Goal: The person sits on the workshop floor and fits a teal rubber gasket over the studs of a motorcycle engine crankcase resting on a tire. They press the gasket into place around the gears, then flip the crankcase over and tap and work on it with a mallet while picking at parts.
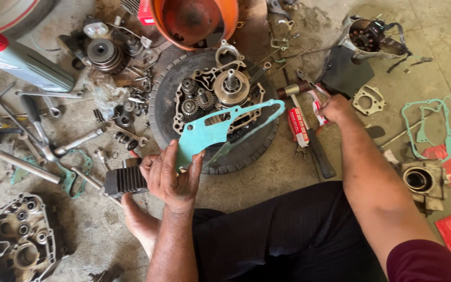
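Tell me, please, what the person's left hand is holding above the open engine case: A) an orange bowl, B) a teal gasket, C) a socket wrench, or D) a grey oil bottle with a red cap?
B: the left hand grips one end of a flat teal gasket held over the geared engine case; the bottle, wrenches and bowl lie untouched elsewhere.

Both forearms are bare from wrist to elbow, with no watch, ring or glove on the left hand [170, 180] or the right hand [336, 108]. A dark maroon short sleeve of soft fabric [426, 261] covers the right upper arm. Black cloth trousers [288, 235] cover the legs, creased in folds. A bare foot [139, 222] shows, without shoe or sock.
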